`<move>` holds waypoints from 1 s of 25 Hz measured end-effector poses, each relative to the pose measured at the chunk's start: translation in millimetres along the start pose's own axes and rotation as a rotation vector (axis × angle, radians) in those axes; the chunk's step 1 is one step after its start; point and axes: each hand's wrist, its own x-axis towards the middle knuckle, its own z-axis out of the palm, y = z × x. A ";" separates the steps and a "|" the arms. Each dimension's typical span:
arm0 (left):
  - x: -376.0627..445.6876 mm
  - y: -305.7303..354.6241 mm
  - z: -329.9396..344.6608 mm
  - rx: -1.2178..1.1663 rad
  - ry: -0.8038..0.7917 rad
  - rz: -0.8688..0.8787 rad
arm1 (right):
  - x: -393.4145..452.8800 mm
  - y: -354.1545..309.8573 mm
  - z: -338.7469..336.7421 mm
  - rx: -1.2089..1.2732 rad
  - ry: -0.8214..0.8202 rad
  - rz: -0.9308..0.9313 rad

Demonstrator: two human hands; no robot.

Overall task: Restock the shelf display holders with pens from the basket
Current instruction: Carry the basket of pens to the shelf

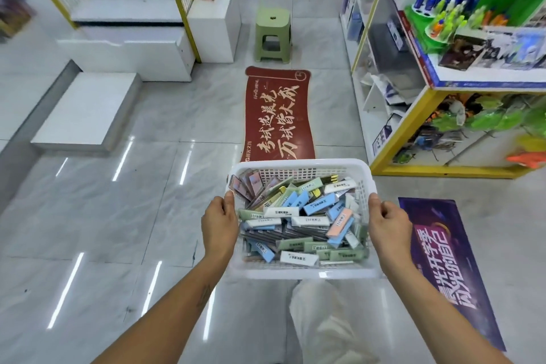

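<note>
I carry a white plastic basket [298, 164] in front of me, above the floor. It is full of packaged pens [298, 216] in blue, green, white and pink sleeves. My left hand [220, 223] grips the basket's left rim, thumb over the edge. My right hand [388, 223] grips the right rim the same way. A shelf unit [437, 89] with yellow framing stands to the right, and a green display holder [425, 26] with blue and green items sits on its upper level.
A green plastic stool [273, 34] stands ahead in the aisle, beyond a red floor sticker [279, 115]. A purple floor sticker [443, 260] lies at my right. White platforms [88, 115] and a white pedestal [214, 23] line the left side. The tiled floor is glossy.
</note>
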 end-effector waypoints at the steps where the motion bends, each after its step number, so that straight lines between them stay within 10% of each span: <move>1: 25.4 13.3 11.0 -0.001 0.009 -0.001 | 27.2 -14.8 10.3 0.005 -0.005 -0.006; 25: 697.5 395.5 278.6 0.060 -0.105 0.205 | 655.8 -341.8 237.5 0.042 0.186 0.191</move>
